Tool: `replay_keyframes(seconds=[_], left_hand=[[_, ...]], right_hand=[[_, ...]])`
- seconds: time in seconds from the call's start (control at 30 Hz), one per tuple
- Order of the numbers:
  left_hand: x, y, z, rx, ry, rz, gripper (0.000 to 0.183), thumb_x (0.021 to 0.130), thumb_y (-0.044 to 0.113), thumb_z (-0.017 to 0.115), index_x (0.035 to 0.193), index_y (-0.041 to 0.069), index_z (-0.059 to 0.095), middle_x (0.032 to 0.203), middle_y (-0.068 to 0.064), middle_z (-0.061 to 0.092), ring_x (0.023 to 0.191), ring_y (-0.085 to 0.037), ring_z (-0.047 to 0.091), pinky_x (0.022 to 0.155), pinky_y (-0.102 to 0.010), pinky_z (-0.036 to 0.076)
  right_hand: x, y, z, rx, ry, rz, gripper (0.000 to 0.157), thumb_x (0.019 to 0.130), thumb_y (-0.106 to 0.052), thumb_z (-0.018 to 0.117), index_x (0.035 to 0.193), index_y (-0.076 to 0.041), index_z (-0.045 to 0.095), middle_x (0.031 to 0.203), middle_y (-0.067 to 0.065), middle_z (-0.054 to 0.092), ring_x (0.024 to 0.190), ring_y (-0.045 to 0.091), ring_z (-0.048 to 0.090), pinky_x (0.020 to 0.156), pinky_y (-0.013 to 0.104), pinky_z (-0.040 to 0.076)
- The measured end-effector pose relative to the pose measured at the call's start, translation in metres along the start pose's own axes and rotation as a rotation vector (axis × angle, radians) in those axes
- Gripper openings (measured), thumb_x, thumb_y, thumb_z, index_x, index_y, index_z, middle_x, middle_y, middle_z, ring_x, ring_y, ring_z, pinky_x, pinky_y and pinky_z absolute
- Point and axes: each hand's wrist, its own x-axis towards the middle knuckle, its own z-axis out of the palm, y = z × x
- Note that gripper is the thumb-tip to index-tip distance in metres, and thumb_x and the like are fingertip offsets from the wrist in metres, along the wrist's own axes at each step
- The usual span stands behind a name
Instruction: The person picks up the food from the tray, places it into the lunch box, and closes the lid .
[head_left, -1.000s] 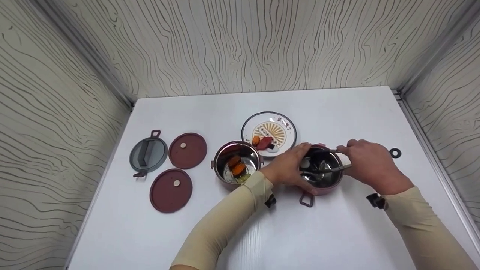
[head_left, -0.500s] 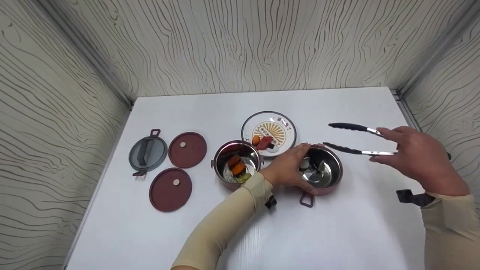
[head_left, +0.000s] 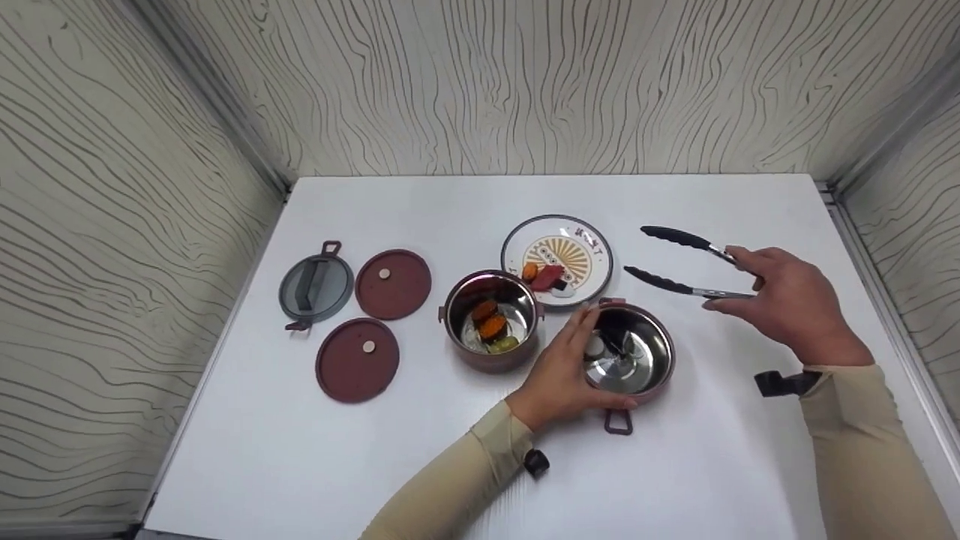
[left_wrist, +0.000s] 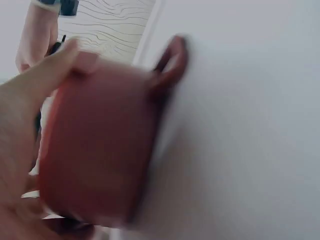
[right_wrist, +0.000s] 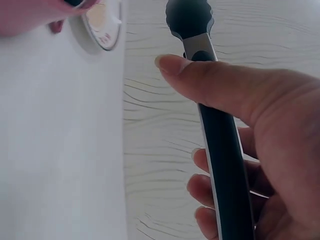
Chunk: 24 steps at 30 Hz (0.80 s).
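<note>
Two-handed, gripped a pot (head_left: 645, 360) with the left hand (head_left: 559, 379). Held spread tongs (head_left: 667, 284) in the right hand (head_left: 787, 304), nearer the right edge of the table (head_left: 720, 457).

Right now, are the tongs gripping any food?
No, the tongs in the right hand are spread apart with nothing between their arms.

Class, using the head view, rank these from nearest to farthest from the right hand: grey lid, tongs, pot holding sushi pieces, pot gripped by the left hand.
1. Tongs: held in the right hand.
2. Pot gripped by the left hand: to its left.
3. Pot holding sushi pieces: farther left.
4. Grey lid: farthest left.
</note>
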Motion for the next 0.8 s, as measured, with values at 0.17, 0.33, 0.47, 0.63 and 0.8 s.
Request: replay_keyframes(seconds=[0.17,0.33,0.47,0.63,0.8], left_hand=[[-0.017,-0.014,0.011,-0.202,0.135,-0.049,0.139,0.079,0.05,0.108,0.186,0.014,0.026,0.19,-0.01,0.038,0.175,-0.031,0.041,0.146,-0.05,0.037],[-0.019,-0.022,0.015,-0.34,0.166,-0.067,0.128,0.085,0.042,0.104,0.185,0.015,0.029,0.189,-0.009,0.041,0.176,-0.03,0.04,0.147,-0.048,0.033],[-0.014,-0.027,0.013,-0.384,0.122,-0.028,0.135,0.083,0.037,0.105,0.187,0.017,0.021,0.193,-0.006,0.032,0.18,-0.028,0.032,0.149,-0.047,0.028],[-0.007,-0.031,0.01,-0.339,0.073,0.004,0.147,0.076,0.037,0.111,0.188,0.023,0.017,0.195,0.0,0.027,0.181,-0.024,0.029,0.149,-0.044,0.027],[0.0,-0.034,0.008,-0.362,0.067,0.036,0.144,0.074,0.035,0.113,0.187,0.032,0.024,0.188,0.011,0.041,0.176,-0.016,0.037,0.148,-0.044,0.031]], right_hand=[[0.03,-0.005,0.013,0.037,-0.115,0.022,0.086,0.088,-0.03,0.102,0.159,0.003,0.065,0.13,0.03,0.075,0.096,0.034,0.065,0.078,0.04,0.049],[0.064,-0.012,0.023,0.048,-0.187,0.032,0.088,0.089,-0.033,0.1,0.162,0.001,0.064,0.135,0.032,0.076,0.102,0.039,0.067,0.085,0.048,0.053],[0.088,-0.018,0.029,0.023,-0.266,0.037,0.092,0.089,-0.033,0.1,0.166,-0.001,0.061,0.143,0.034,0.074,0.122,0.052,0.07,0.106,0.069,0.058],[0.109,-0.028,0.034,-0.059,-0.36,-0.016,0.092,0.088,-0.031,0.1,0.166,-0.002,0.06,0.152,0.036,0.069,0.14,0.059,0.065,0.117,0.077,0.054],[0.122,-0.04,0.036,-0.092,-0.396,-0.059,0.09,0.088,-0.03,0.1,0.165,-0.003,0.062,0.158,0.037,0.065,0.144,0.061,0.063,0.118,0.077,0.053]])
